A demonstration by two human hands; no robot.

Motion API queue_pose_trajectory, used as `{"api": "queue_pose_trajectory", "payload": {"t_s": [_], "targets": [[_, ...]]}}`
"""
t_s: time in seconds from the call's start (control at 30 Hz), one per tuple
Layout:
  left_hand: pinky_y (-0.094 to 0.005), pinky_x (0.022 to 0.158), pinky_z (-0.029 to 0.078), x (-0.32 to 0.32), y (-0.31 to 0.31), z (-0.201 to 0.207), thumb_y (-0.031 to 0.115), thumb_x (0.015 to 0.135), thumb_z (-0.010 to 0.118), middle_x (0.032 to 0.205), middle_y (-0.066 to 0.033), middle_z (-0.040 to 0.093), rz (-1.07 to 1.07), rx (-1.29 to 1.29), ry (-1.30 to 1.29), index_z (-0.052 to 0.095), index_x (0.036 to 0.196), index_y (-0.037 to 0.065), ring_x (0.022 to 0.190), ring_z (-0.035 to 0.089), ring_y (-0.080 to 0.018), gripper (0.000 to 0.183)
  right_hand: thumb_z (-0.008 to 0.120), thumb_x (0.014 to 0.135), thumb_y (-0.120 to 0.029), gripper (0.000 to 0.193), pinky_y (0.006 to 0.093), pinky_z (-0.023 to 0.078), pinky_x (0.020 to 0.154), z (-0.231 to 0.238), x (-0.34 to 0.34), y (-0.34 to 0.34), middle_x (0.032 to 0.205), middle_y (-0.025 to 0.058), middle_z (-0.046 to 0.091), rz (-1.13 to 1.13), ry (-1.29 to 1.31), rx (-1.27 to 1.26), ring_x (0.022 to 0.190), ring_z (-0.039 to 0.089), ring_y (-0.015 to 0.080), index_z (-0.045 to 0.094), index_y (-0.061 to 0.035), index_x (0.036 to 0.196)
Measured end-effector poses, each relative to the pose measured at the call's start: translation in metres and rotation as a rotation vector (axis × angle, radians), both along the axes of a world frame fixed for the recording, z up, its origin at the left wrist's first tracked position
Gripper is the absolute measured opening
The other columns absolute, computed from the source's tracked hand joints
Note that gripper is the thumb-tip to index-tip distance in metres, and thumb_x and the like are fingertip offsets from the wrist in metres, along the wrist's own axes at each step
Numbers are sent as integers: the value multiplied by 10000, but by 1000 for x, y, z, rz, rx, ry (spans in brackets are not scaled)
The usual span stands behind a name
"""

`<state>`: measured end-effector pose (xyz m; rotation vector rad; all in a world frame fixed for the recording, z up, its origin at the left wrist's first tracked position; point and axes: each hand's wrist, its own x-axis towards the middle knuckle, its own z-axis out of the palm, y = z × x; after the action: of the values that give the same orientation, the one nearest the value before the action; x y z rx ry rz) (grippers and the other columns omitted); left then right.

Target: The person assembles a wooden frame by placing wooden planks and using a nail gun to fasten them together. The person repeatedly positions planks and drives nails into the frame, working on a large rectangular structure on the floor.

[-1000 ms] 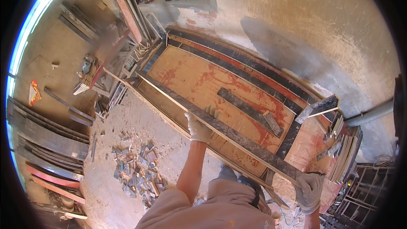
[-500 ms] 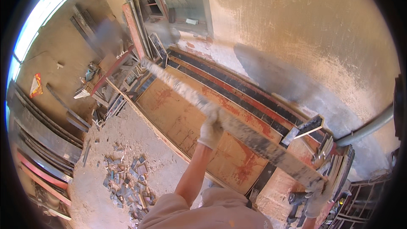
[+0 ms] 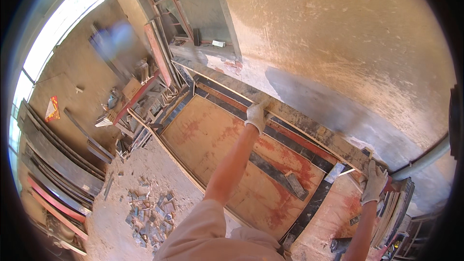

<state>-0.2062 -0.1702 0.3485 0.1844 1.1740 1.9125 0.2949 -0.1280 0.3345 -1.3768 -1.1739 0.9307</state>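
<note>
A long plank, mottled grey-brown with a pale near edge, runs diagonally beside the wall, above the dark and red strips at the panel's far side. My left hand, in a pale work glove, is closed on its near edge around the middle. My right hand, gloved too, holds the plank's right end, its fingers partly outstretched. Below lies a wide tan panel with red stains. On it rest a dark strip and a short block.
Scrap wood pieces lie heaped on the dusty floor at left. Long boards lean at the left wall. A grey pipe meets the wall at right, above stacked strips. A window is set in the far wall.
Both hands have moved the plank away from me, from across the panel to beside the wall. The dark strip and short block on the panel have come into sight.
</note>
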Motion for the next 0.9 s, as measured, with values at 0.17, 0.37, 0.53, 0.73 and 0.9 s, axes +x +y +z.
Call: {"api": "queue_pose_trajectory", "payload": {"t_s": [0.17,0.37,0.53,0.73,0.9], "targets": [[-403,621,537,6,47,-43,203,932,712,785,-31,665,142,-127,1943,684,973,117,713,657,-215,100,685,987,-268,324,262,463,604,-40,59,50,1015,47,618,129,-353,164,802,597,118,712,3,1162],[-321,1086,494,-110,57,-108,228,1039,582,1258,-125,712,-146,141,112,686,1217,-21,1176,669,-217,322,733,914,-276,393,322,549,869,32,-27,24,1082,135,683,205,-227,120,974,650,210,700,-17,1208],[-337,1007,562,-35,87,-60,97,1033,582,1209,-149,718,-100,54,-34,678,1189,-52,1165,668,-244,236,786,866,-460,517,383,554,793,20,-5,29,949,193,725,-115,-347,-75,867,702,263,706,-31,1143],[-341,1022,555,2,101,-59,100,1042,562,1269,-146,690,-89,-3,19,643,1263,-57,1201,645,-240,283,737,880,-474,462,479,534,860,-21,2,41,946,237,692,-206,-364,-69,963,678,413,733,-72,1109],[-346,1039,540,-80,96,-96,102,1041,551,1317,-149,669,-260,16,617,606,1333,-34,1226,633,-248,326,703,917,-415,381,475,528,822,-27,-27,44,954,235,682,-238,-268,-18,927,670,408,755,-57,1039]]}}
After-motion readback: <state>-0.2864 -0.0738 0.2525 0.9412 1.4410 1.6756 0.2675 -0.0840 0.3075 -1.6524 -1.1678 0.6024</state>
